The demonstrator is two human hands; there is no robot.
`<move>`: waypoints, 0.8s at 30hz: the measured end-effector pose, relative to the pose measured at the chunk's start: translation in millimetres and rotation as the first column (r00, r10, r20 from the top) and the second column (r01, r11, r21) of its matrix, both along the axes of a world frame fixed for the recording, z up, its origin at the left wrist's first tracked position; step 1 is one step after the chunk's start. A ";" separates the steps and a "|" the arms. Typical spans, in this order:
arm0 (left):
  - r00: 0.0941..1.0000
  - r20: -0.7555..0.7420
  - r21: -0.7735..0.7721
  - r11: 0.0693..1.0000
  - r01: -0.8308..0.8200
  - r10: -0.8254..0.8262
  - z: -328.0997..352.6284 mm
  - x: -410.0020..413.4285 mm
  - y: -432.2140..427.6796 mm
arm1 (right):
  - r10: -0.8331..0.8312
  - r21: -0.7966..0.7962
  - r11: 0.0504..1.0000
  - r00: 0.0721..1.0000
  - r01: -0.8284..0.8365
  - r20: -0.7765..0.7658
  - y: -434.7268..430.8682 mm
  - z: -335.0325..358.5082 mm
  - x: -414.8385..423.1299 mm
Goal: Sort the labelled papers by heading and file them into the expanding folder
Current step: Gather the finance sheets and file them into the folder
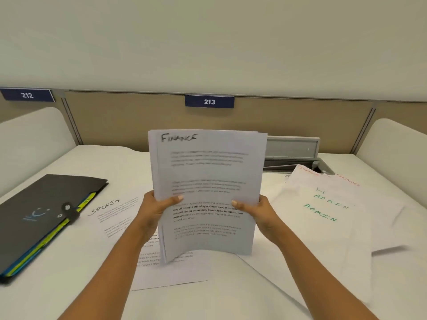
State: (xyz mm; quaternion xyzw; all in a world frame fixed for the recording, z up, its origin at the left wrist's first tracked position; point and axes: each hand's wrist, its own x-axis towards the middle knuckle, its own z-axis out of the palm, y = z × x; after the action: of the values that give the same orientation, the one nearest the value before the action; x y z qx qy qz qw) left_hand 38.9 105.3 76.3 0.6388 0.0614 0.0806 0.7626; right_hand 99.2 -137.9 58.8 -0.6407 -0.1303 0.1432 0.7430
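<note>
I hold a stack of white papers (pixel 208 181) upright above the desk; its front sheet is headed FINANCE. My left hand (pixel 157 209) grips the stack's left edge and my right hand (pixel 261 211) grips its right edge, thumbs on the front. A sheet headed SPORTS (pixel 113 218) lies flat on the desk under my left arm. To the right lie overlapping sheets headed ADMIN (pixel 323 215), with sheets headed FINANCE in red (pixel 342 181) behind them. The black expanding folder (pixel 44 215) lies shut at the left, coloured tabs showing along its edge.
The white desk (pixel 219 296) is bounded by a tan partition (pixel 138 116) with number plates 212 and 213. A grey cable tray (pixel 293 151) stands open at the back right. White rounded dividers rise at both sides.
</note>
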 end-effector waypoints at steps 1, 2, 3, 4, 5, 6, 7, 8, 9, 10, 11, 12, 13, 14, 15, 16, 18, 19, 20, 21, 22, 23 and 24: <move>1.000 -0.002 -0.005 1.000 -0.019 0.019 -4.8 -1.3 -1.3 | -0.008 -0.007 1.000 1.000 0.008 -0.002 3.0 -2.7 -1.6; 0.999 0.004 -0.012 0.999 -0.039 0.039 -8.4 -2.2 -2.8 | -0.021 -0.009 1.000 1.000 0.021 -0.003 6.1 -4.0 -2.9; 0.998 0.010 -0.021 0.998 -0.060 0.060 -9.3 -2.8 -4.5 | -0.033 -0.009 0.999 0.999 0.033 0.004 9.1 -3.8 -3.3; 0.997 0.015 -0.030 0.996 -0.081 0.081 -8.9 -2.2 -5.3 | -0.042 -0.008 0.999 0.999 0.042 0.018 11.9 -2.1 -3.6; 0.995 0.020 -0.039 0.995 -0.094 0.095 -6.4 -1.3 -5.6 | -0.053 -0.007 0.999 0.998 0.053 0.033 14.1 0.4 -3.3; 0.994 0.035 -0.045 0.994 -0.101 0.102 -3.0 -0.1 -5.0 | -0.066 -0.004 0.998 0.997 0.066 0.047 15.7 3.5 -2.8; 0.993 0.050 -0.049 0.994 -0.101 0.104 0.4 0.6 -3.8 | -0.079 0.003 0.997 0.995 0.079 0.061 16.6 6.5 -2.2; 0.993 0.063 -0.049 0.994 -0.098 0.101 3.0 0.7 -2.8 | -0.087 0.009 0.996 0.993 0.087 0.076 17.0 8.3 -1.5; 0.993 0.071 -0.050 0.994 -0.092 0.096 3.9 -0.1 -1.6 | -0.090 0.014 0.996 0.992 0.089 0.086 17.1 9.0 -1.3; 0.993 0.073 -0.054 0.995 -0.084 0.088 2.3 -0.9 -0.6 | -0.089 0.014 0.996 0.992 0.088 0.089 16.9 8.1 -2.2; 0.994 0.065 -0.055 0.995 -0.080 0.083 -1.0 -2.8 -1.3 | -0.086 0.009 0.996 0.993 0.086 0.084 16.8 5.0 -3.6; 0.995 0.053 -0.054 0.995 -0.078 0.081 -6.8 -4.7 -3.2 | -0.083 0.001 0.997 0.994 0.083 0.077 16.5 -0.4 -5.1; 0.995 0.040 -0.056 0.995 -0.085 0.087 -13.1 -6.4 -6.3 | -0.084 -0.008 0.996 0.994 0.085 0.072 16.6 -5.9 -7.1; 0.994 0.028 -0.067 0.992 -0.102 0.104 -19.1 -7.1 -9.4 | -0.084 -0.013 0.996 0.994 0.086 0.072 17.2 -10.3 -9.6; 0.992 0.016 -0.081 0.989 -0.125 0.127 -22.4 -8.1 -12.8 | -0.085 -0.016 0.996 0.994 0.086 0.073 17.9 -13.3 -11.5; 0.990 0.012 -0.086 0.986 -0.142 0.144 -23.9 -8.6 -14.7 | -0.088 -0.017 0.996 0.993 0.089 0.076 18.8 -14.8 -12.0; 0.989 0.027 -0.074 0.987 -0.145 0.147 -21.1 -7.3 -15.8 | -0.110 -0.019 0.994 0.991 0.111 0.075 19.5 -11.0 -11.2; 0.989 0.039 -0.071 0.988 -0.139 0.142 -18.1 -7.0 -15.2 | -0.113 -0.016 0.993 0.991 0.115 0.075 19.5 -8.0 -10.1; 0.990 0.051 -0.074 0.989 -0.130 0.134 -16.1 -6.5 -13.6 | -0.108 -0.011 0.994 0.991 0.109 0.075 19.4 -6.3 -8.7; 0.991 0.061 -0.079 0.990 -0.118 0.123 -15.5 -6.5 -11.7 | -0.100 -0.008 0.995 0.992 0.101 0.073 19.3 -5.4 -8.1; 0.992 0.065 -0.080 0.991 -0.104 0.110 -16.1 -6.9 -10.3 | -0.095 -0.009 0.995 0.993 0.096 0.070 19.3 -6.0 -8.7; 0.994 0.058 -0.079 0.993 -0.091 0.096 -17.8 -8.2 -9.6 | -0.092 -0.014 0.996 0.994 0.094 0.065 19.6 -8.3 -10.1; 0.995 0.042 -0.079 0.993 -0.084 0.087 -21.1 -10.2 -9.3 | -0.090 -0.022 0.996 0.994 0.092 0.059 20.2 -12.6 -11.9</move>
State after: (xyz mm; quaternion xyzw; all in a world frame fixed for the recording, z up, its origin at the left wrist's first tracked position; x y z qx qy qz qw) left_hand 28.7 96.0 55.2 0.6037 0.0744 0.1254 0.7838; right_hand 87.3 -117.6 46.1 -0.6588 -0.1207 0.0921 0.7368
